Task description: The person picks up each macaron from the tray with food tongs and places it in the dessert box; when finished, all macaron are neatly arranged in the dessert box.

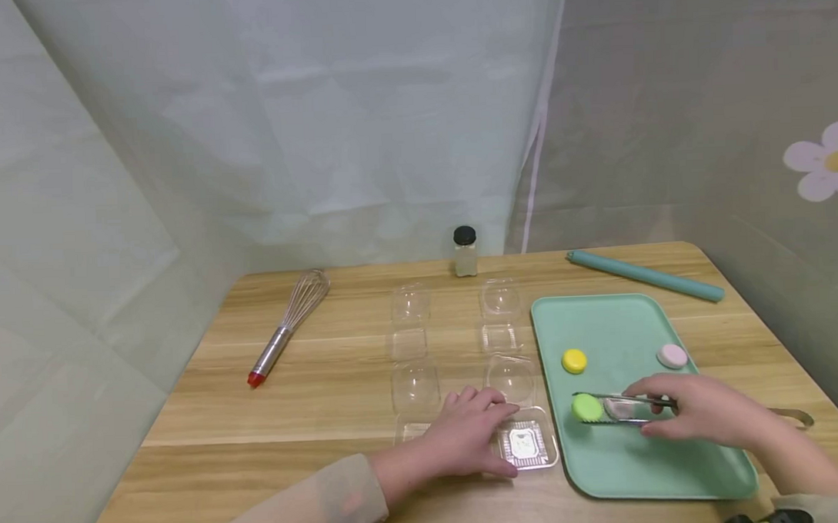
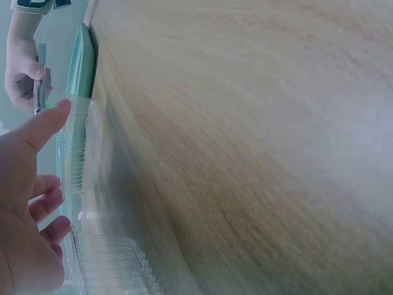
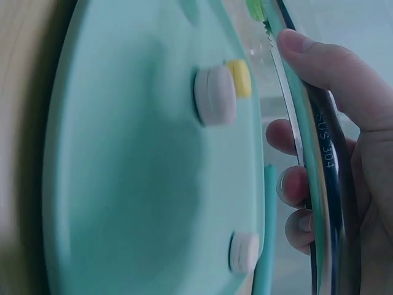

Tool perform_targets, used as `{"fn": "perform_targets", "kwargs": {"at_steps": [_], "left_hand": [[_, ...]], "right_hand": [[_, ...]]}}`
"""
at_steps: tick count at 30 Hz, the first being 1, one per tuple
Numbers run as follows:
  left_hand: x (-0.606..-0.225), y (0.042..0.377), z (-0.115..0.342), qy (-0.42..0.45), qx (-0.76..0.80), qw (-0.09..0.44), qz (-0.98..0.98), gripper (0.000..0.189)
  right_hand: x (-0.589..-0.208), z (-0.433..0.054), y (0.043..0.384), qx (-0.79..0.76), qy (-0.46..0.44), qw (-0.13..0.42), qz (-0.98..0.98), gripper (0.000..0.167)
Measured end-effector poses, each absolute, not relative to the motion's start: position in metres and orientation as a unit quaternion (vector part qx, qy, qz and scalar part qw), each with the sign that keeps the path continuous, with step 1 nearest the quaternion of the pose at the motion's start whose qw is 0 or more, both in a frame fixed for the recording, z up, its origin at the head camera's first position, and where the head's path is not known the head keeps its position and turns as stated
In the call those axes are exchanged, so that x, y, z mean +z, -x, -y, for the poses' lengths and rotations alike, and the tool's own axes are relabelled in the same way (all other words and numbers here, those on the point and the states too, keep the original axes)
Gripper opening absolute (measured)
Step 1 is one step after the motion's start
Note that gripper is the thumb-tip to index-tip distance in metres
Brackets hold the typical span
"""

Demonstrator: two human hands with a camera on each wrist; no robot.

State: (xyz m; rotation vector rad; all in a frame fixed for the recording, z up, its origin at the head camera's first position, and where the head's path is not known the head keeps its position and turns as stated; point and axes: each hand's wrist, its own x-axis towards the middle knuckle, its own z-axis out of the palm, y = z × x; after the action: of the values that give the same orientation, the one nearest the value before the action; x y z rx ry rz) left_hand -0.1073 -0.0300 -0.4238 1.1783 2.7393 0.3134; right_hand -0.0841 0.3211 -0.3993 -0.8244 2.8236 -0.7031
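My right hand [image 1: 694, 406] holds metal tongs [image 1: 635, 421] over the green tray [image 1: 676, 479]. A green macaron [image 1: 586, 408] is pinched at the tong tips, raised above the tray. Below the tongs lies a pale pink macaron [image 1: 620, 407], partly hidden. A yellow macaron [image 1: 574, 361] and another pink macaron [image 1: 672, 356] lie farther back on the tray. My left hand [image 1: 467, 437] is spread at a clear plastic box [image 1: 525, 442] beside the tray, its thumb at the near rim. In the left wrist view the thumb [image 2: 46, 126] touches the rim, the other fingers loosely bent.
Several clear plastic boxes with open lids [image 1: 414, 385] stand in two columns left of the tray. A whisk [image 1: 289, 324] lies at the left. At the back are a black-capped jar [image 1: 465, 252] and a teal rolling pin [image 1: 644, 275].
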Motion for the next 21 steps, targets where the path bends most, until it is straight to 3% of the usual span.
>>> {"fn": "perform_targets", "kwargs": {"at_steps": [14,21], "left_hand": [[-0.425,0.108,0.03,-0.391,0.115,0.077,-0.91,0.084],[-0.425,0.107,0.029,-0.386,0.108,0.079,-0.913,0.085]], "right_hand": [[-0.399,-0.282,0.092,-0.228,0.311,0.073,-0.92,0.036],[-0.405,-0.269,0.092,-0.21,0.346,0.027,-0.914,0.036]]}}
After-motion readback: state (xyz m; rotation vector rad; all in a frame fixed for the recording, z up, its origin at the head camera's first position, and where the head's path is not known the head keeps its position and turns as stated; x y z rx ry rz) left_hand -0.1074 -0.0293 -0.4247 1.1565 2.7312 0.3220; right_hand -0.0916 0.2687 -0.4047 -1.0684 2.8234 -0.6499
